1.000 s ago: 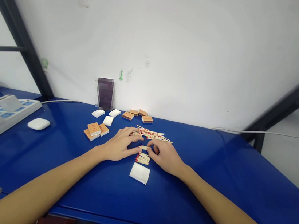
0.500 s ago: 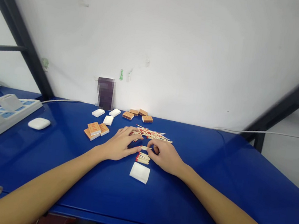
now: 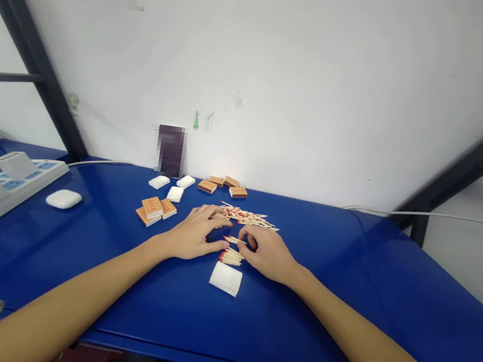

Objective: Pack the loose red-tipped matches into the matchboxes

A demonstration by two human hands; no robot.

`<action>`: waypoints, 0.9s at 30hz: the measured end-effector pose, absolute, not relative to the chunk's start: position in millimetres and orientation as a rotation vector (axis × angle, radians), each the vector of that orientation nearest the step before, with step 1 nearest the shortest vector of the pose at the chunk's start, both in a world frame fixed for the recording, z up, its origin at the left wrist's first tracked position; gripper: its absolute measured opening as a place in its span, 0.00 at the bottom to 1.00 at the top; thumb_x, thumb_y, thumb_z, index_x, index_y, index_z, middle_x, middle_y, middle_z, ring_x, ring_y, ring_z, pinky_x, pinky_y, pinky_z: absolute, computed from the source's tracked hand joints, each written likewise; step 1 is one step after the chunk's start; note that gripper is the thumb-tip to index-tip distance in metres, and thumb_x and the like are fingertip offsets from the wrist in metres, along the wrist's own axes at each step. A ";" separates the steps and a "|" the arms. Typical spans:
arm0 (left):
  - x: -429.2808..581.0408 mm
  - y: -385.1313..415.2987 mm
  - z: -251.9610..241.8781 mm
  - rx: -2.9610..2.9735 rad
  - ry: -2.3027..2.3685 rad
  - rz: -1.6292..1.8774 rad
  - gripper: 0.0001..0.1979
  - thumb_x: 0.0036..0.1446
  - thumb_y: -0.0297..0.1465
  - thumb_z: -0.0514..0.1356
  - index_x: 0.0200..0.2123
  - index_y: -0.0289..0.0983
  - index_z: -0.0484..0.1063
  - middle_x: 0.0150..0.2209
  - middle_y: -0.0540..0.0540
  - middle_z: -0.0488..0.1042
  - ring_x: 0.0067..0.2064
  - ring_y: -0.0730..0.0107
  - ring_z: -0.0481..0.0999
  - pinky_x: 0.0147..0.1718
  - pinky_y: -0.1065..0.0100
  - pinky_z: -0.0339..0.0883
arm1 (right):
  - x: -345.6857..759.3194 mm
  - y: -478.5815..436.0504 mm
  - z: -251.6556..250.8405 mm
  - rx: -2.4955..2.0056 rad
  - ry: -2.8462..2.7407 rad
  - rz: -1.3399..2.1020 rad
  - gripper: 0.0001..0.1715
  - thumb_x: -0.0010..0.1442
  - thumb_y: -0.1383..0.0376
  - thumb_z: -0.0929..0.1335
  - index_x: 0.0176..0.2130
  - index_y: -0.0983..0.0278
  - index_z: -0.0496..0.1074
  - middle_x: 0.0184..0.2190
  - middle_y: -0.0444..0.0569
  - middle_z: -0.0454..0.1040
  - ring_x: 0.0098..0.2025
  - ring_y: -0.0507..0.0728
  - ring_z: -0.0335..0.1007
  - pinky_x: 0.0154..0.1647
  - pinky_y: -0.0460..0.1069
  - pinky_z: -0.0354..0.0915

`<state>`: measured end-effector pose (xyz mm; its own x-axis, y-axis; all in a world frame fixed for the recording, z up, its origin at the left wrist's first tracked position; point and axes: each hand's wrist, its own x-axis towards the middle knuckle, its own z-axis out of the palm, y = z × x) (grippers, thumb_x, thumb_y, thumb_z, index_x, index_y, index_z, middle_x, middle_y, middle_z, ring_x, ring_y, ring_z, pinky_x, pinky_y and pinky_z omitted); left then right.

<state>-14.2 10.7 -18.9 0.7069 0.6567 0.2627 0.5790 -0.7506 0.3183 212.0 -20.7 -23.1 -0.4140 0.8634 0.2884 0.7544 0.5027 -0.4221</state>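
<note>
Several matchsticks [image 3: 233,240] with red heads lie between my hands. My left hand [image 3: 195,232] rests on the table with thumb and fingers apart. Its thumb touches the head side of a neat row of matchsticks [image 3: 231,257], and its fingertips reach the edge of a loose matchstick pile [image 3: 248,217]. My right hand [image 3: 268,252] is closed, its thumb and index finger pinching the plain ends of the matchsticks between the hands. Just below the row lies a white matchbox tray [image 3: 225,278].
Orange matchboxes [image 3: 151,207] are stacked left of my left hand; more orange matchboxes [image 3: 207,186] and white trays [image 3: 174,194] lie toward the wall. A white earbud case [image 3: 63,199] and a power strip [image 3: 8,192] sit at the left of the blue table [image 3: 314,333].
The matchsticks between my hands have shifted and fanned slightly apart. My left thumb has dropped a little toward the row. Both hands otherwise stay almost in place.
</note>
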 end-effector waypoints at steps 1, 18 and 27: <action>-14.2 10.7 -18.9 2.706 0.992 0.534 0.22 0.63 0.47 0.54 0.57 0.44 0.67 0.59 0.40 0.61 0.64 0.51 0.56 0.60 0.47 0.53 | 212.0 -20.7 -23.0 -1.329 -2.281 0.313 0.02 0.57 0.67 0.66 0.31 0.62 0.69 0.21 0.39 0.63 0.25 0.50 0.58 0.27 0.45 0.50; -14.5 8.9 -17.5 2.725 0.992 0.532 0.23 0.63 0.46 0.55 0.57 0.44 0.67 0.59 0.39 0.62 0.64 0.52 0.56 0.60 0.48 0.52 | 211.5 -20.0 -22.3 -1.332 -2.290 0.325 0.03 0.57 0.67 0.66 0.31 0.62 0.68 0.21 0.38 0.63 0.25 0.50 0.58 0.27 0.45 0.49; -16.5 9.1 -16.9 2.715 0.946 0.481 0.28 0.59 0.49 0.58 0.60 0.45 0.64 0.61 0.38 0.60 0.65 0.46 0.53 0.60 0.44 0.50 | 211.1 -20.8 -21.0 -1.336 -2.292 0.346 0.03 0.57 0.68 0.66 0.31 0.62 0.68 0.21 0.39 0.63 0.24 0.50 0.57 0.26 0.46 0.48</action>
